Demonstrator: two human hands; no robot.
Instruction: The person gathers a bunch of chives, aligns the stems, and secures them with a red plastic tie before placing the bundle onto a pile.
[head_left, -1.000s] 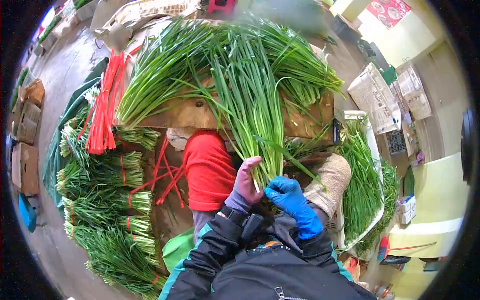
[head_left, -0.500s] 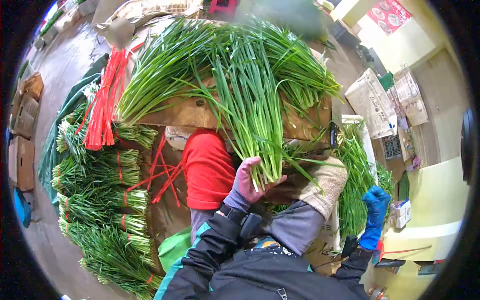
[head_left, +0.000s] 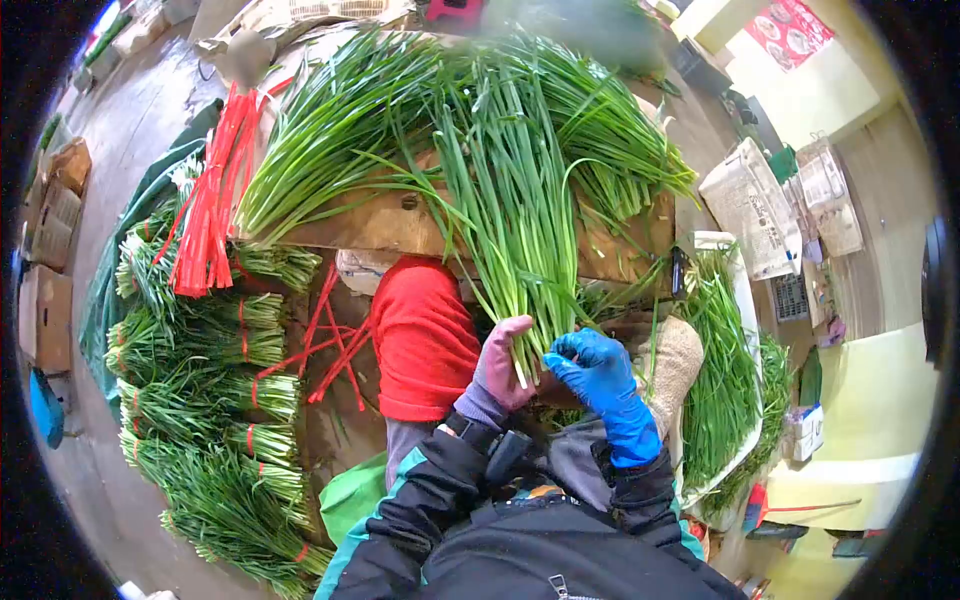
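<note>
A bunch of garlic chives (head_left: 510, 220) lies with its leaves over the wooden board and its pale cut ends toward me. My left hand (head_left: 500, 368), in a pinkish-purple glove, is closed around the stems near those ends. At the right side of the same stems is my right hand (head_left: 598, 375) in a blue glove, fingers curled together. Whether it pinches a stem is hidden. More loose chives (head_left: 330, 140) are spread on the board (head_left: 370, 225) behind the held bunch.
Tied chive bundles (head_left: 210, 450) are stacked at the left, with red ties (head_left: 208, 220) hanging above them. A white crate (head_left: 750, 330) of chives stands at the right. Red-covered (head_left: 425, 340) and beige-covered knees (head_left: 675, 370) flank the held bunch. Boxes line the floor's edges.
My right hand has come in from the far right to the cut ends of the chives. The left hand keeps its hold, and the view has shifted slightly.
</note>
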